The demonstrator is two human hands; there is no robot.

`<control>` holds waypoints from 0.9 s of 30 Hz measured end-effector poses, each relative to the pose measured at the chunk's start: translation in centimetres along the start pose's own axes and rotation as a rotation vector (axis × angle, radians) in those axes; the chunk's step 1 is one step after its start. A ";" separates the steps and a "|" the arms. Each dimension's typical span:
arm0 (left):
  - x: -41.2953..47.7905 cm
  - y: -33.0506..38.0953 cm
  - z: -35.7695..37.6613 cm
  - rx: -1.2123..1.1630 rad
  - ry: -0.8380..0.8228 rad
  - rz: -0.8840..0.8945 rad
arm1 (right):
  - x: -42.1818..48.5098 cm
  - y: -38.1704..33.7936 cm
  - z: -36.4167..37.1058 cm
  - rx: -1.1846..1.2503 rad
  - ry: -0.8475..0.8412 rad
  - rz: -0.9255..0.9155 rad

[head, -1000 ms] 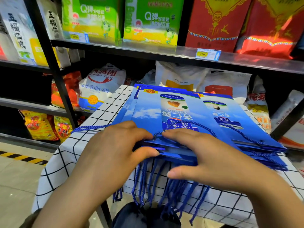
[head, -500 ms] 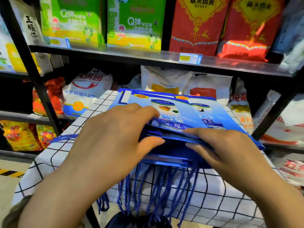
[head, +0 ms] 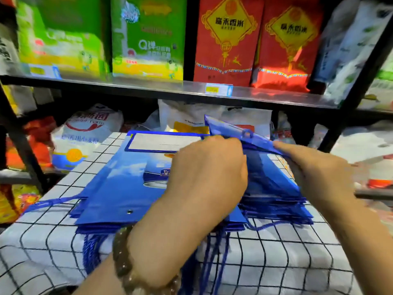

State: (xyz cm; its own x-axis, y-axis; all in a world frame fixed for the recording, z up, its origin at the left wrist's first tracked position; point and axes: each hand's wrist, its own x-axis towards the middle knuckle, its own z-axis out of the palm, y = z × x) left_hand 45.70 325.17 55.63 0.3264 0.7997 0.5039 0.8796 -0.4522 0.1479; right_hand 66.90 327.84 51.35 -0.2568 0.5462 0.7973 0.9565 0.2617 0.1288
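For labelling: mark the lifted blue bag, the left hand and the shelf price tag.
lifted blue bag (head: 225,127), head view, raised panel.
left hand (head: 208,175), head view, back of hand.
price tag (head: 219,90), head view, label's middle.

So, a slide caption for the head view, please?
Left hand and right hand tilt up a blue paper bag over its stack on checked cloth.
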 end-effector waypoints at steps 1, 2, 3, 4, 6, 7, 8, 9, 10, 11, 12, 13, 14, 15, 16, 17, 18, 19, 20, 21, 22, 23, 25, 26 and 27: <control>0.6 0.6 0.2 0.009 -0.020 0.018 | -1.0 0.6 1.1 -0.017 -0.074 -0.032; 1.1 1.2 0.7 0.009 -0.054 0.037 | -2.0 1.2 2.1 -0.026 -0.159 -0.058; 1.6 1.8 1.5 0.014 -0.102 0.064 | -2.9 1.7 3.0 -0.023 -0.264 -0.065; 1.9 2.4 2.4 0.027 -0.164 0.096 | -3.7 2.0 3.7 0.005 -0.370 -0.049; 2.3 3.5 4.7 0.085 -0.334 0.139 | -4.6 2.5 4.6 0.095 -0.518 0.007; 2.4 4.1 5.9 0.132 -0.430 0.140 | -4.8 2.7 4.9 0.133 -0.563 0.031; 2.4 4.5 7.1 0.188 -0.517 0.133 | -4.8 2.9 5.0 0.160 -0.593 0.049; 2.3 4.9 8.2 0.245 -0.587 0.125 | -4.7 3.0 4.9 0.185 -0.631 0.076; 2.3 5.1 9.1 0.289 -0.632 0.116 | -4.4 3.1 4.6 0.226 -0.686 0.119; 2.3 5.1 10.0 0.309 -0.653 0.104 | -4.0 3.0 4.3 0.286 -0.741 0.176; 2.3 5.0 10.7 0.304 -0.658 0.089 | -3.4 3.0 4.0 0.333 -0.789 0.239; 2.2 5.0 11.2 0.291 -0.656 0.075 | -2.8 3.0 4.2 0.345 -0.817 0.290; 2.2 4.9 11.7 0.280 -0.655 0.067 | -2.1 2.9 4.7 0.314 -0.830 0.310; 2.1 4.9 12.2 0.274 -0.655 0.064 | -1.4 2.7 5.6 0.276 -0.855 0.321; 2.0 5.0 12.6 0.268 -0.655 0.062 | -0.6 2.4 6.7 0.260 -0.900 0.334; 2.1 5.3 13.0 0.259 -0.651 0.058 | 0.2 2.2 8.0 0.269 -0.955 0.348; 2.1 5.6 13.3 0.244 -0.640 0.048 | 0.9 2.0 9.3 0.281 -1.014 0.348; 2.1 5.8 13.6 0.223 -0.625 0.035 | 1.4 1.8 10.6 0.282 -1.078 0.340; 2.1 6.0 13.9 0.200 -0.607 0.017 | 1.7 1.8 11.7 0.281 -1.135 0.331; 2.0 6.1 14.2 0.179 -0.593 0.004 | 1.7 1.9 12.5 0.296 -1.185 0.331; 1.9 6.1 14.4 0.168 -0.587 0.001 | 1.6 2.0 13.1 0.314 -1.220 0.349; 1.7 5.9 14.5 0.165 -0.588 0.005 | 1.3 2.1 13.6 0.323 -1.237 0.371; 1.4 5.6 14.7 0.165 -0.594 0.022 | 0.7 2.0 13.8 0.326 -1.248 0.401; 1.3 5.4 14.7 0.167 -0.592 0.031 | 0.5 1.9 13.8 0.327 -1.249 0.409; 1.2 5.3 14.7 0.166 -0.584 0.036 | 0.4 1.8 14.0 0.330 -1.254 0.412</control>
State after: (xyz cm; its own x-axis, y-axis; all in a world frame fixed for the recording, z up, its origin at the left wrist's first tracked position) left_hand 55.81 329.58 44.49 0.4515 0.8908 -0.0505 0.8914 -0.4528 -0.0191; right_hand 66.57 339.66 43.68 -0.0845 0.9341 -0.3468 0.9619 -0.0144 -0.2732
